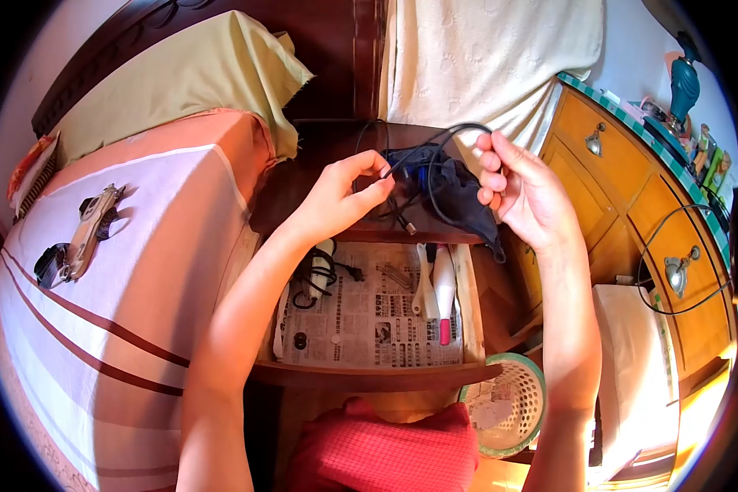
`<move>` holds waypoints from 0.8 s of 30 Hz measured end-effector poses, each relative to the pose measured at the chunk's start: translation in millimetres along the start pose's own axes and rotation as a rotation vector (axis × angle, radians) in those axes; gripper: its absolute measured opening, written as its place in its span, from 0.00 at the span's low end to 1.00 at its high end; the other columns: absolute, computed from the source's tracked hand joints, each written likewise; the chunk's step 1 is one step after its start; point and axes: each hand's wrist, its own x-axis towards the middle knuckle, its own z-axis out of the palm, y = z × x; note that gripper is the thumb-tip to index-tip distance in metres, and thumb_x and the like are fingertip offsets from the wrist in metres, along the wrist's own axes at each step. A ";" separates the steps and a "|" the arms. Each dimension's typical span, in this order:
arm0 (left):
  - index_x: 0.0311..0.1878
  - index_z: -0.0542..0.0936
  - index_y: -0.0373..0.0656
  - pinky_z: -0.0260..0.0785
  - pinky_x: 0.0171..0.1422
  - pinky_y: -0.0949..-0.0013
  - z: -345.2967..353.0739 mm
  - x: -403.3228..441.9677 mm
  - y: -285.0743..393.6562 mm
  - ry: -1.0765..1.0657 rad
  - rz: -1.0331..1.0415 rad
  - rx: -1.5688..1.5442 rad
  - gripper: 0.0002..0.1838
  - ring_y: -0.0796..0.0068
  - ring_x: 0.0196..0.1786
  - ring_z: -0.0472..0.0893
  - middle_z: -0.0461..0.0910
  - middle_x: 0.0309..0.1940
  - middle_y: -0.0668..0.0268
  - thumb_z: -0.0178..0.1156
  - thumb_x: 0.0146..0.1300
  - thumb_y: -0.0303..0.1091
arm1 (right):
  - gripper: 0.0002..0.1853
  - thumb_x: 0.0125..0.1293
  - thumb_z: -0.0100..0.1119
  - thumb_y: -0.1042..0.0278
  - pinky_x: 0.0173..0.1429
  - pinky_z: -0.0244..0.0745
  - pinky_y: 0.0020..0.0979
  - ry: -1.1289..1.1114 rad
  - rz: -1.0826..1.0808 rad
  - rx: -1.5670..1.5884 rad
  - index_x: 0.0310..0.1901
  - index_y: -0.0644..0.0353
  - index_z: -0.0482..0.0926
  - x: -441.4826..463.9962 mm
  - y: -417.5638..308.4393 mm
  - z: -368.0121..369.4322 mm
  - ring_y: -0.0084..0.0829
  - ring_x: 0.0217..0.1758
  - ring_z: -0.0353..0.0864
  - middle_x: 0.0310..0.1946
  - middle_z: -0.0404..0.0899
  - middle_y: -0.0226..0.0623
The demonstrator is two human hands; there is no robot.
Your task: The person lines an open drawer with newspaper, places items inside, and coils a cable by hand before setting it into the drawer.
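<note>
Above the nightstand, both my hands hold a looped black cable. My left hand pinches it between thumb and fingertips. The fingers of my right hand are curled around the loop's other side. A thin strand hangs below my left hand, with a small metal plug at its end. Behind the cable, a dark blue cloth bag lies on the nightstand top, with something bright blue partly showing.
Below, a pulled-out drawer lined with newspaper holds a white device with a black cord and a white-and-pink wand. A bed stands left, a wooden cabinet right. A perforated basket sits beside the drawer.
</note>
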 end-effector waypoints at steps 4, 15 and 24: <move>0.36 0.71 0.38 0.66 0.51 0.75 6.0 1.2 -7.0 0.084 0.107 -0.024 0.13 0.82 0.42 0.73 0.75 0.35 0.69 0.64 0.59 0.34 | 0.16 0.68 0.54 0.58 0.35 0.75 0.21 -0.041 -0.181 -0.133 0.46 0.64 0.77 3.7 -17.0 9.0 0.16 0.27 0.72 0.29 0.75 0.25; 0.45 0.75 0.38 0.75 0.44 0.76 -46.8 -56.0 -52.4 0.491 -0.276 -0.386 0.08 0.75 0.43 0.80 0.80 0.39 0.62 0.57 0.63 0.26 | 0.16 0.69 0.51 0.58 0.34 0.70 0.20 0.013 -0.298 -0.463 0.45 0.64 0.79 12.0 -15.5 12.7 0.17 0.28 0.71 0.30 0.76 0.28; 0.42 0.74 0.31 0.75 0.51 0.76 -85.2 -11.1 -57.6 0.766 -0.063 -0.683 0.06 0.70 0.45 0.80 0.79 0.41 0.55 0.51 0.64 0.18 | 0.18 0.68 0.53 0.63 0.38 0.67 0.20 0.168 -0.678 -0.242 0.53 0.68 0.72 -14.3 -81.3 -35.4 0.17 0.32 0.68 0.34 0.73 0.27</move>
